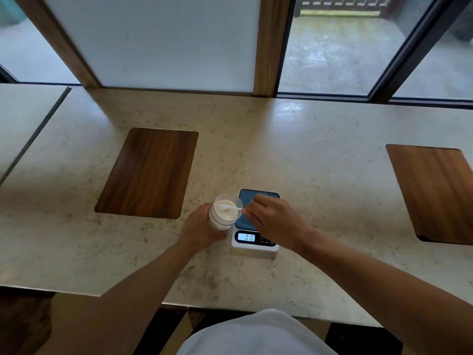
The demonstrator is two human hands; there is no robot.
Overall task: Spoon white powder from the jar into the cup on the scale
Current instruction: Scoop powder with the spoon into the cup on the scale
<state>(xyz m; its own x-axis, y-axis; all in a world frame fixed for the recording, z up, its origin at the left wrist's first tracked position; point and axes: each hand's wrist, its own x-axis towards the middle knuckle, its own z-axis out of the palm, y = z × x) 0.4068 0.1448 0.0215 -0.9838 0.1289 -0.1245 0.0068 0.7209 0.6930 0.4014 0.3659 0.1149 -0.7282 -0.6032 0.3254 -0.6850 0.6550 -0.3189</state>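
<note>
Left hand (202, 228) wrapped around clear jar (222, 213) of white powder (226, 213), tilted toward scale (256, 226), right hand (275, 219) pinching white spoon (230, 207), bowl inside jar mouth, cup hidden behind right hand, stone counter (307, 149) beneath.

jar (223, 212) left of scale (256, 226), spoon (229, 206) in jar

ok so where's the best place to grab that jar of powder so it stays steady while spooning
Grip the jar around its lower side wall, coming from the left, as the left hand does. The mouth is open with the spoon held by the right hand dipping in, and the scale sits against its right side.
</note>
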